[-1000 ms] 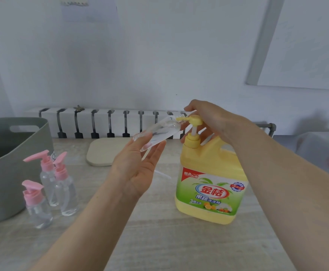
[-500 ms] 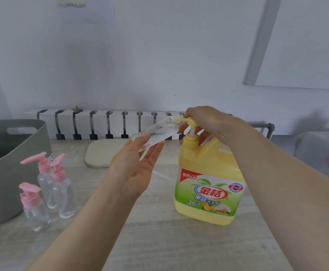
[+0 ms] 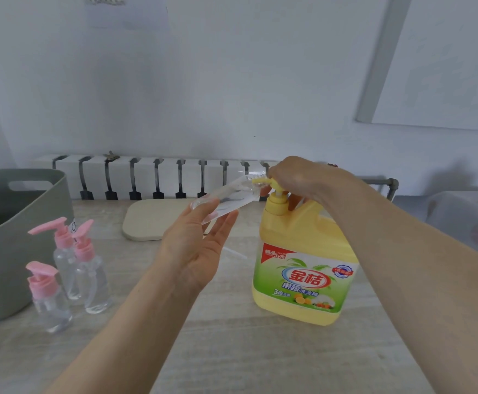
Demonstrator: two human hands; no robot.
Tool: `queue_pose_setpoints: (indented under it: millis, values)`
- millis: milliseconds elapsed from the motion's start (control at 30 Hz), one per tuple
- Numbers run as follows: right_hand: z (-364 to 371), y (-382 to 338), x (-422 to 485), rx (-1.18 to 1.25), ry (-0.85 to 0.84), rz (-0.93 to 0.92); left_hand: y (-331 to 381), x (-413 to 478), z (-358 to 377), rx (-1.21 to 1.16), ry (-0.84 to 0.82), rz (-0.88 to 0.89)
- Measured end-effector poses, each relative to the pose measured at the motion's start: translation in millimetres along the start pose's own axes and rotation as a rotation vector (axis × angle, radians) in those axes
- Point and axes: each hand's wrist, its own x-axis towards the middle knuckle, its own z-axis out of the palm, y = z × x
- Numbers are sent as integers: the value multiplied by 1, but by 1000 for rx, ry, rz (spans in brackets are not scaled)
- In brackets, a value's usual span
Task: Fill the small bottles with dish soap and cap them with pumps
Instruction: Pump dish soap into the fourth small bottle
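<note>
Three small bottles with pink pumps stand capped at the lower left of the frame, just beside the grey tub. Those look finished, though their contents are clear and I cannot tell how full they are. A fourth one is being filled. The left hand, at centre frame, pinches the small clear bottle between thumb and fingertips and tilts it so its open mouth meets the yellow nozzle. The right hand is curled over the pump head of the dish soap jug, which stands on the table right of centre.

Left to do, as I judge it: finish filling and fit a pump. A thin clear tube lies on the table below the left hand, partly hidden by it. It may belong to that pump, but no pink top shows. The pump head itself is covered by the right hand, and the soap level inside the tilted bottle is hard to make out.
</note>
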Motion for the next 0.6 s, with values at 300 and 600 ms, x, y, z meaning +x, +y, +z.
queue_pose_setpoints:
  millis: [300,600]
  values:
    - [-1,5,1,80,-5,13,0,-2,0,-6,-1,-1]
    - [-12,11,-4,360,-102,-6,5,-4,7,-3,-1,13]
